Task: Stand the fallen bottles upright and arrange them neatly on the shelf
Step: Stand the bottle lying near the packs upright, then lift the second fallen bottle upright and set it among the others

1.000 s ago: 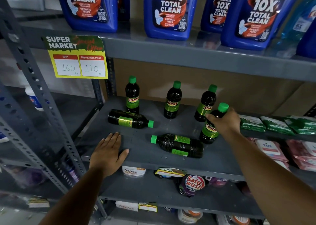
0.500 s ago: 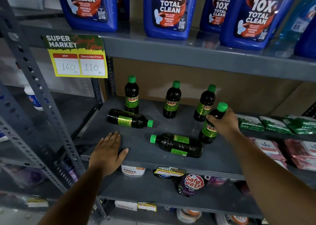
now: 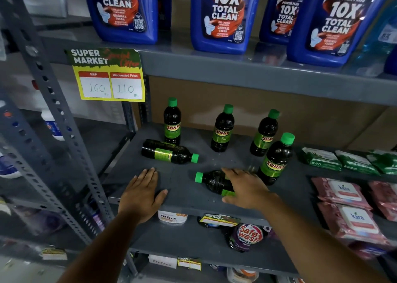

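Dark bottles with green caps and Sunny labels stand on the grey shelf [image 3: 187, 194]. Three stand upright at the back: one at the left [image 3: 171, 123], one in the middle [image 3: 222, 129], one at the right [image 3: 265, 133]. A fourth upright bottle [image 3: 276, 160] stands in front of them at the right. One fallen bottle [image 3: 168, 151] lies at the back left, cap pointing right. Another fallen bottle [image 3: 211, 180] lies near the front, cap pointing left. My right hand [image 3: 247, 189] lies over its body, fingers spread across it. My left hand [image 3: 140, 193] rests flat on the shelf's front edge.
Big blue cleaner bottles [image 3: 223, 16] fill the shelf above, which carries a yellow price tag [image 3: 109, 78]. Green packs [image 3: 320, 159] and pink wipe packs [image 3: 345, 193] lie to the right. A perforated upright post [image 3: 64, 128] stands at the left. Detergent pouches [image 3: 247, 236] lie on the shelf below.
My right hand let go of the front right bottle, which now stands upright, and moved left and down onto the fallen front bottle. My left hand stayed put.
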The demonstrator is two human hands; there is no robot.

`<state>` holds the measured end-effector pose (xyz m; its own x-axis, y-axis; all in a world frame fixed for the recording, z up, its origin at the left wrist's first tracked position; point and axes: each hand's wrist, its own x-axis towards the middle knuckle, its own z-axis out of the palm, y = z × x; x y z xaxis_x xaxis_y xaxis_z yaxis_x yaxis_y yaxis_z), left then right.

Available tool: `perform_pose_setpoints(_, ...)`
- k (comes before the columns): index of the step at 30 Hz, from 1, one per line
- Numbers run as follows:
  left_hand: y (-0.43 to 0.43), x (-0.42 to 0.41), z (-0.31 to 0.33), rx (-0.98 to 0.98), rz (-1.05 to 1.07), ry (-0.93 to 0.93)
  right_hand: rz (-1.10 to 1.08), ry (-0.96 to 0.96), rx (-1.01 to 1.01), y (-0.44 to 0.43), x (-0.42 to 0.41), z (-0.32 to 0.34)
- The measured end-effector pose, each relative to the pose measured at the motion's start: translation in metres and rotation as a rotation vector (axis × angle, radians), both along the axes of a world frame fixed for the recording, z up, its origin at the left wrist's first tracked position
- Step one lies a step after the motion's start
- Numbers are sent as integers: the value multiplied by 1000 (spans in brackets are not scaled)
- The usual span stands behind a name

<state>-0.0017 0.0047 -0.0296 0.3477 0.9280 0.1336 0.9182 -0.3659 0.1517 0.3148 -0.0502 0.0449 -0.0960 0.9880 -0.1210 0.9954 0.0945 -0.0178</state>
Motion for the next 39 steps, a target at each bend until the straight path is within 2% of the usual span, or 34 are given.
perform_pose_setpoints(3,0,0,0,4,-1,5,-46,7,95,6,-4,-6)
perform_pose_setpoints(6,2,-1,-1,13,-3,-4,-110,116,239,11,-11,-11)
perform_pose_setpoints(12,3,-2,-3,20,-7,-1,-264,774,507,29,-29,-18)
perform_pose_setpoints(16,3,-2,-3,19,-10,7,-307,957,574,31,-35,-31)
perform_pose_setpoints(20,3,-3,-4,21,-6,11,-382,1124,534,33,-28,-39)
perform_pose_setpoints(25,3,-3,-1,22,-14,4,-374,1069,480,32,-20,-38)
perform_pose_setpoints(27,1,-2,0,10,-9,15,-368,1011,529,31,-21,-37)
perform_pose_setpoints(31,7,-3,4,-40,-46,13,-550,869,667,29,-32,-37)
perform_pose_setpoints(36,27,-27,8,-46,-66,11,-520,1093,550,34,-30,-40)
perform_pose_setpoints(39,29,-30,2,-41,-52,19,-478,1023,640,38,-32,-37)
